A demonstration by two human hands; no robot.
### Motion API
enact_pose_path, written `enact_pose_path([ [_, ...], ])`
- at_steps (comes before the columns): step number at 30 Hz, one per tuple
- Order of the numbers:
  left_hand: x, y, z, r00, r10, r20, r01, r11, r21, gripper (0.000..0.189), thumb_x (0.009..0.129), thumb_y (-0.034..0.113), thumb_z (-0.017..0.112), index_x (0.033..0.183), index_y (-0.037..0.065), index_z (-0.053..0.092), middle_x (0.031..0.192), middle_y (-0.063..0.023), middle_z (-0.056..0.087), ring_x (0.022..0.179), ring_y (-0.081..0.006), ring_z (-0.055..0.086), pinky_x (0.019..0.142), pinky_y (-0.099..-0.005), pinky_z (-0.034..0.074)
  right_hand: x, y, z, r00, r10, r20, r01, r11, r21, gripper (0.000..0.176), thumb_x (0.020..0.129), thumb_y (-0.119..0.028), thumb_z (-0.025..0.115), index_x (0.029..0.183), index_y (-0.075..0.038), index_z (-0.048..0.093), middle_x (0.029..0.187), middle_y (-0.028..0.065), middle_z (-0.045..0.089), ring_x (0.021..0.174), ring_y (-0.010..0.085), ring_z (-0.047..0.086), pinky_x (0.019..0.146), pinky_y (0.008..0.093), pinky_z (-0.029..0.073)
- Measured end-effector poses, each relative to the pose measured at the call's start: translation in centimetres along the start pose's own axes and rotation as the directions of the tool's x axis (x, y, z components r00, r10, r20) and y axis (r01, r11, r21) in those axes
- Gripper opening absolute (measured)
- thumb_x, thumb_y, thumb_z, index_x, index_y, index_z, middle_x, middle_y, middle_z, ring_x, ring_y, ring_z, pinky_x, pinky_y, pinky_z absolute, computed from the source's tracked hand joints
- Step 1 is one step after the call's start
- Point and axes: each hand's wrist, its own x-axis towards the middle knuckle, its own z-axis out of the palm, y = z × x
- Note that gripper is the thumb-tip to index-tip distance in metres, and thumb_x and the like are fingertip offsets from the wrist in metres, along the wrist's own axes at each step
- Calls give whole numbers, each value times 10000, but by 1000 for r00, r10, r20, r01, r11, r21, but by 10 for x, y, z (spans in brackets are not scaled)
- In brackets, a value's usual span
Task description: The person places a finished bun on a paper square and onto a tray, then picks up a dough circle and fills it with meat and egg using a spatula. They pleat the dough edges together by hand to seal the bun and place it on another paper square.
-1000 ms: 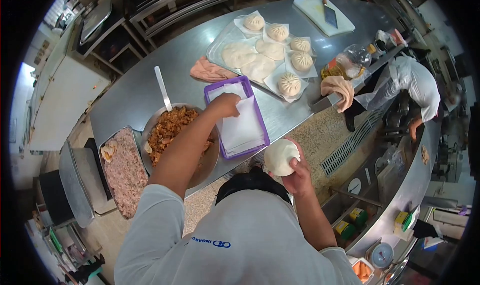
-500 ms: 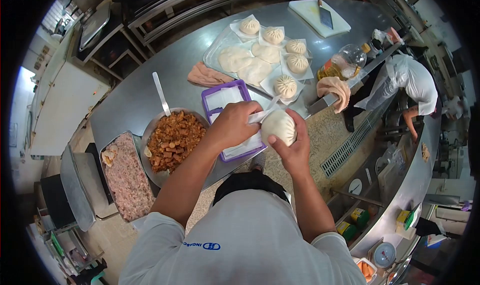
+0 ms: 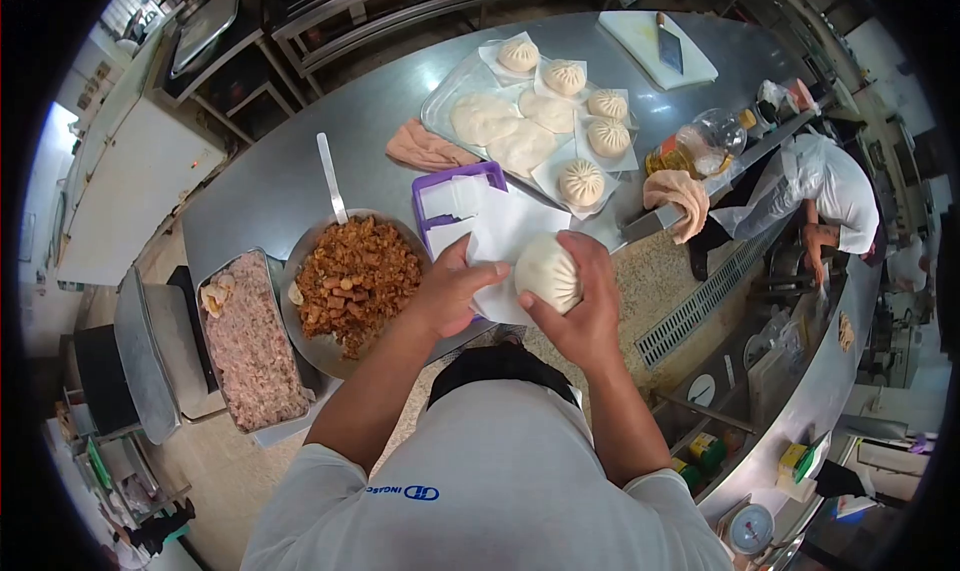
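Note:
A pleated steamed bun (image 3: 546, 273) is gripped by my right hand (image 3: 592, 316), tilted with its pleats toward the palm. My left hand (image 3: 448, 293) pinches a square of white paper (image 3: 525, 221) at its near-left side. The paper is spread behind and under the bun, partly covering a purple basket (image 3: 424, 183) that holds more paper. Beyond, a metal tray (image 3: 440, 93) carries flat dough rounds (image 3: 486, 119) and finished buns on paper, one bun (image 3: 582, 183) at its near corner. A bowl of chunky brown filling (image 3: 355, 281) with a long-handled utensil (image 3: 331, 176) stands left of my left hand.
A pan of pale minced meat (image 3: 255, 341) stands far left. A pink cloth (image 3: 428, 146) lies beside the tray. On the right are an oil bottle (image 3: 705, 146), a draped cloth (image 3: 680, 199) and a cutting board (image 3: 640, 46) with a cleaver. A co-worker (image 3: 825, 191) bends at another counter.
The paper has come out flat and spread between my hands. My left hand has moved down and left, its grip now at the paper's edge; the bun stays in my right hand.

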Motion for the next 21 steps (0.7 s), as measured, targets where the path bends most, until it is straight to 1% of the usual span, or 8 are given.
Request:
enact_pose_path([
  [2,3,-8,-6,999,4,-45,-5,1000,-9,543,873,50,654,1384,16,473,1269,-141,613,1135,-245,634,968,-414,529,1,-2,4,1000,1,26,2,993,-116,741,709,-171,863,1352,-30,523,1302,242,508,1178,399,561,980,447,494],
  [4,6,-14,-11,997,18,75,-2,976,-217,545,921,60,606,1434,32,424,1297,-116,592,1189,-247,600,1006,-425,502,4,0,6,999,12,50,-5,990,-139,744,710,-176,863,1356,-37,522,1312,244,496,1178,410,559,975,457,498],
  [11,35,-28,-10,998,66,3,-62,951,-302,517,992,220,566,1454,48,410,1369,-111,552,1265,-259,544,1056,-448,454,41,43,7,964,104,244,-67,986,-152,764,716,-199,862,1385,-73,513,1326,255,471,1193,442,541,982,470,495],
  [15,90,-23,-14,989,113,-93,-139,926,-350,524,1017,326,544,1453,62,420,1388,-110,548,1269,-255,544,1075,-459,434,98,102,15,937,44,348,-20,997,-74,790,700,-212,875,1387,-71,511,1319,254,483,1206,437,533,992,471,487],
  [17,134,-8,-16,981,117,-156,-169,910,-380,530,1031,379,523,1453,72,430,1381,-97,557,1266,-253,546,1092,-470,412,138,138,25,946,-37,322,73,992,-102,793,698,-231,879,1381,-63,514,1305,241,509,1211,424,528,1007,466,475],
  [18,158,3,-14,977,125,-175,-184,907,-379,530,1031,379,523,1453,72,430,1381,-97,557,1266,-253,546,1092,-470,412,166,150,28,945,-38,325,54,998,-40,786,699,-242,876,1373,-53,519,1293,221,541,1220,410,519,1021,457,464],
  [20,200,29,-11,928,254,-274,-331,898,-290,563,1043,439,467,1475,82,408,1422,-105,525,1280,-250,520,1117,-434,388,223,168,37,945,-104,310,133,988,-75,737,696,-222,867,1333,-37,546,1272,202,567,1222,388,514,1024,436,459],
  [21,212,41,-6,922,258,-287,-340,895,-289,563,1043,439,467,1475,82,408,1422,-105,525,1280,-250,520,1117,-434,388,252,179,47,940,-171,295,206,974,-92,703,692,-207,858,1311,-43,568,1264,211,563,1199,390,533,1013,436,468],
])
